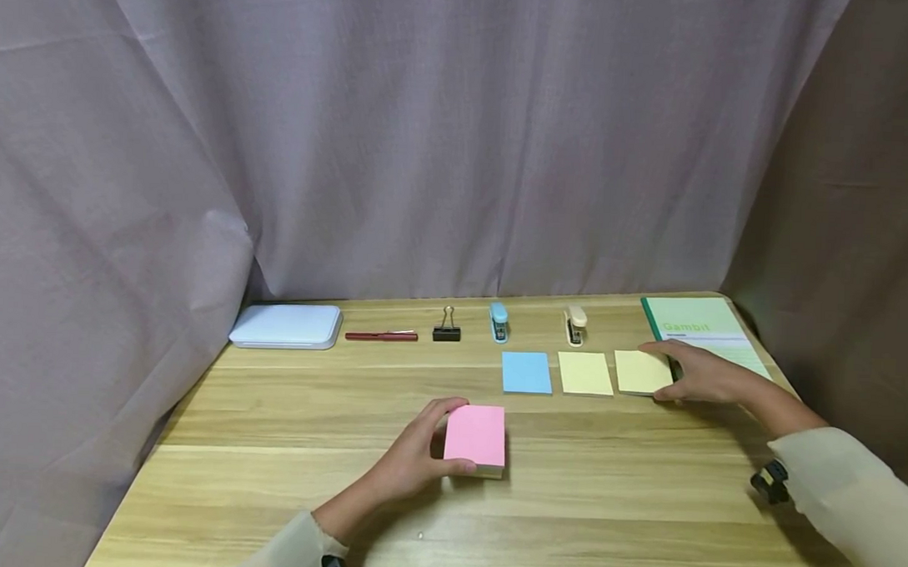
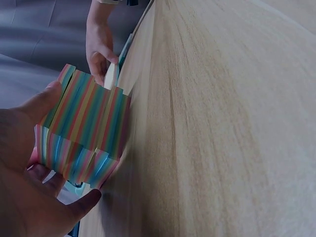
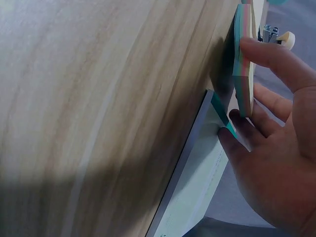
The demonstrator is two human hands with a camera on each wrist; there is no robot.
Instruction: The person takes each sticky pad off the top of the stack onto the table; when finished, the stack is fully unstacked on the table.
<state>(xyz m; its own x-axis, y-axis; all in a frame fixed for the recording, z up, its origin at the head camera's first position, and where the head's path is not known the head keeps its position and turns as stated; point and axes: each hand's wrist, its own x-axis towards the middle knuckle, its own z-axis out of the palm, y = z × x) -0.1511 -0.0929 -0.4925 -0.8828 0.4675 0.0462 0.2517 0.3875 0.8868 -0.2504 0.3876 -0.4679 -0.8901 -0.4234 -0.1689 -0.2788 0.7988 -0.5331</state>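
Note:
My left hand [image 1: 408, 464] grips a thick stack of sticky notes with a pink top [image 1: 475, 434], thumb on the near side and fingers at the far side. In the left wrist view the stack's sides [image 2: 81, 116] show many coloured layers, tilted above the wood. Farther right, my right hand [image 1: 704, 377] pinches a thin pale-yellow sticky note pad [image 1: 642, 372] by its edges. The right wrist view shows that pad's [image 3: 242, 64] striped side, raised off the table. To its left lie another yellow pad [image 1: 585, 373] and a blue pad [image 1: 526, 373].
Along the back of the wooden table [image 1: 283, 444] stand a white case [image 1: 286, 324], a dark red pen [image 1: 381, 336], a black binder clip [image 1: 446, 333], a blue stapler [image 1: 499, 323] and a cream stapler [image 1: 575, 325]. A green notebook [image 1: 696, 313] lies beside my right hand. Grey curtains [image 1: 429, 141] enclose the table.

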